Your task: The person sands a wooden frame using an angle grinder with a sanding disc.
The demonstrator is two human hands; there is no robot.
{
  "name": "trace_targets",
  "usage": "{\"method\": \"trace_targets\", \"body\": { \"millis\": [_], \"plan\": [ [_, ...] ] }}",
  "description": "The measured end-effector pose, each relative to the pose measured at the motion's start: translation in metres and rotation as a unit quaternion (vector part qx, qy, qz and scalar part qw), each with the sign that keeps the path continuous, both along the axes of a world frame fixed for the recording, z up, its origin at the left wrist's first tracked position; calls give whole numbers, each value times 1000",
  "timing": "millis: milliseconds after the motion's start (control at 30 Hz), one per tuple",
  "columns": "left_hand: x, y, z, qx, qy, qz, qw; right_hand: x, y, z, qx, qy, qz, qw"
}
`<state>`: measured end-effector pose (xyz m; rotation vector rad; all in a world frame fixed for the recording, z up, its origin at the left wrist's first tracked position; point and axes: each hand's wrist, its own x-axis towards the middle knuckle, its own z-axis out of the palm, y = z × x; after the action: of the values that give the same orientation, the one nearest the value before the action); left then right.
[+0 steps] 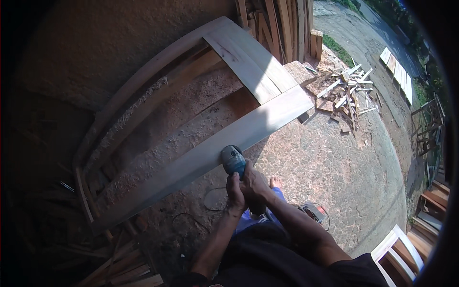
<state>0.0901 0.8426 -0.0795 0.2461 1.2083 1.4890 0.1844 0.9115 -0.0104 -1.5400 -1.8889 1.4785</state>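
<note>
A teal angle grinder with a grey head rests against the near edge of a long pale wooden board. My left hand is closed on the grinder's body from the left side. My right hand wraps round it from the right, close against the left one. The disc under the grinder's head is mostly hidden. The board is the near side of a large wooden frame, whose wide end panel lies at the far right, part in sunlight.
Wood shavings cover the workbench inside the frame. Offcuts lie piled on the ground at right. Upright planks lean at the back. A cord trails near my feet. A red and grey tool lies at right.
</note>
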Motion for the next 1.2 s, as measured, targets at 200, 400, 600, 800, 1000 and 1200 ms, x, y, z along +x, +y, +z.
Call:
{"method": "trace_targets", "body": {
  "millis": [200,400,600,800,1000,1200],
  "plan": [
    [97,89,5,7,183,-63,981,99,69,-4,14,-42,-47,998],
    [188,173,-4,-5,22,-96,995,187,134,-22,11,-64,-121,990],
    [243,233,-9,37,-5,-134,990,244,187,-54,227,-61,-106,966],
    [214,231,-2,39,70,-94,992,212,186,-43,101,-28,-123,987],
    [92,132,0,14,224,-71,972,90,109,-29,64,-29,-44,997],
    [-18,24,-13,-9,149,71,986,-30,25,-14,0,-10,54,998]
  ]
}}
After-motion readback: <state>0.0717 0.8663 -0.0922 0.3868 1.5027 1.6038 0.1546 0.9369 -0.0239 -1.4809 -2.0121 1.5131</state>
